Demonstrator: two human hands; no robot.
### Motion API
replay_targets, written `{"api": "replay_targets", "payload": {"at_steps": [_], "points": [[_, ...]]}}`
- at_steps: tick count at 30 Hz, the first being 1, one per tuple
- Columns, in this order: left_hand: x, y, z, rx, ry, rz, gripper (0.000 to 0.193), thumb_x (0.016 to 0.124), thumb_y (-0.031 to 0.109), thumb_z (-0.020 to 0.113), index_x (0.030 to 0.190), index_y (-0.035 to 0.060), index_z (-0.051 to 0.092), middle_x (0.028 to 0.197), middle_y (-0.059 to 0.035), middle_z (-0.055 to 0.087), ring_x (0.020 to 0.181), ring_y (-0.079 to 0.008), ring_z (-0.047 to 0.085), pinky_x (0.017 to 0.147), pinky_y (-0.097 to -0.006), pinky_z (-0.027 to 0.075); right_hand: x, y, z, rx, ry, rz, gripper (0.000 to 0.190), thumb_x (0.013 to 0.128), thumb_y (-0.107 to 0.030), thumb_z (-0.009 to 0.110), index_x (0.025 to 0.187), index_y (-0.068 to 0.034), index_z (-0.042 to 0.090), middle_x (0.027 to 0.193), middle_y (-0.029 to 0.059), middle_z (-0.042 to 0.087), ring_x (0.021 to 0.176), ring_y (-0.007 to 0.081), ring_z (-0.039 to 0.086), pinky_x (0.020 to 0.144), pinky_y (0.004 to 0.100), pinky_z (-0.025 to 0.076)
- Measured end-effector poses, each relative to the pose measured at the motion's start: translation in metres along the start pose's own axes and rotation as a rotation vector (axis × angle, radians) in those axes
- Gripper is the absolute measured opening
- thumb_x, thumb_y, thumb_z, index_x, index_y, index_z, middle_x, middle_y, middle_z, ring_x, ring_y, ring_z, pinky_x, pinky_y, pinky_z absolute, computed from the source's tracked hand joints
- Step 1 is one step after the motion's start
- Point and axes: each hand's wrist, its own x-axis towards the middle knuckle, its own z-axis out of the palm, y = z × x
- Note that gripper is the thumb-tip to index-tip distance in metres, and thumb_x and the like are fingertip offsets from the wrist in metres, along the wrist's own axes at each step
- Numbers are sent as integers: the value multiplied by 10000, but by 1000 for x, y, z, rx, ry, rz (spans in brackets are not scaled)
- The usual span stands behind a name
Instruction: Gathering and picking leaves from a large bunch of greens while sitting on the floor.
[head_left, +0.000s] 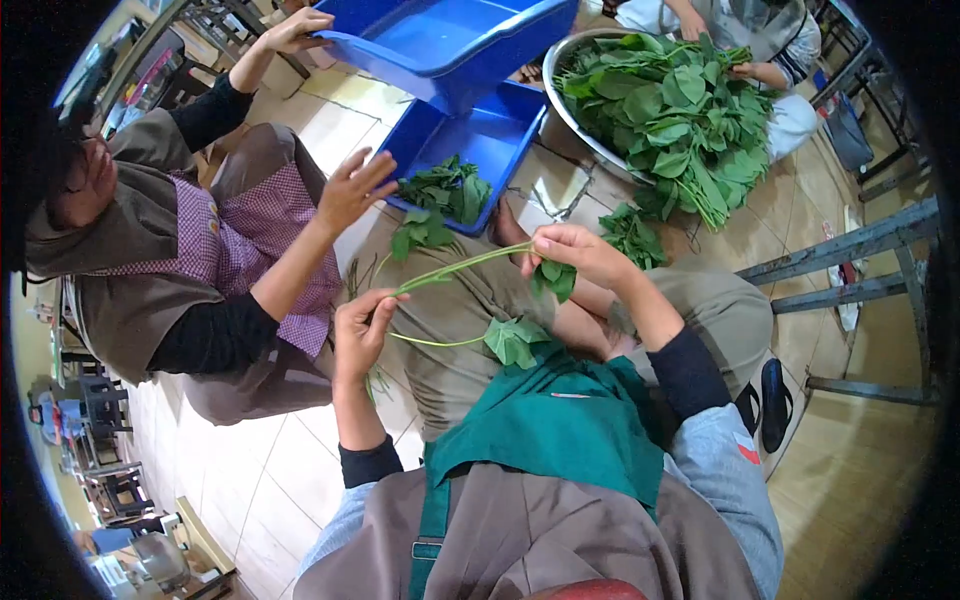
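Between my two hands a few thin green stems (465, 266) stretch above my lap. My left hand (364, 330) pinches their left end between thumb and fingers. Closed on their right end is my right hand (574, 255), with a small cluster of leaves (555, 280) hanging just below it. One leaf on a thin stem (516, 342) droops over my thigh by the green apron (547, 427). Picked leaves (450, 191) lie in the lower blue plastic tub (517, 135), and more leaves (632, 236) lie beyond my right hand.
A large metal basin (555, 82) heaped with leafy stems (675, 112) stands at the upper right, a person behind it. At left, a co-worker in a checked apron (262, 217) touches an upper blue tub (450, 64). A metal-legged stand (840, 247) is at right, near black sandals (775, 405).
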Motion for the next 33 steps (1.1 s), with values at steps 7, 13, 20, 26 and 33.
{"api": "replay_targets", "payload": {"at_steps": [7, 13, 20, 26, 33], "points": [[-6, -21, 8, -72, 39, -62, 217, 955, 171, 614, 930, -18, 718, 757, -15, 644, 678, -71, 513, 594, -225, 396, 7, -1, 32, -258, 451, -79, 251, 1016, -196, 518, 957, -16, 683, 823, -39, 622, 761, 32, 518, 714, 221, 435], [-10, -1, 16, -73, -143, 97, 179, 920, 144, 635, 933, -13, 722, 810, -71, 709, 707, -114, 613, 644, -258, 471, 37, 10, -24, -298, 475, 218, 284, 998, -212, 519, 973, -3, 709, 883, 4, 676, 891, 99, 596, 844, 270, 460], [-24, 8, 24, -144, -255, 130, 226, 935, 214, 635, 927, 10, 731, 708, -53, 645, 612, -110, 544, 570, -260, 429, 116, -7, 71, -1040, 213, -530, 263, 865, -229, 675, 1067, -61, 670, 982, 133, 612, 923, 289, 632, 810, 384, 507], [-31, -13, 24, -145, -5, 55, 274, 977, 240, 588, 891, 3, 696, 750, -32, 638, 642, -105, 521, 597, -245, 405, 141, 3, 64, -1352, 59, -335, 222, 832, -288, 703, 928, -97, 644, 940, 93, 592, 864, 308, 630, 720, 419, 505], [-13, -41, 39, -93, 371, 196, 359, 1035, 302, 463, 850, 17, 580, 883, -66, 567, 744, -121, 494, 643, -262, 385, 101, -5, 60, -1186, -17, -228, 229, 841, -299, 698, 883, -96, 600, 867, 79, 636, 845, 322, 640, 720, 421, 505]]}}
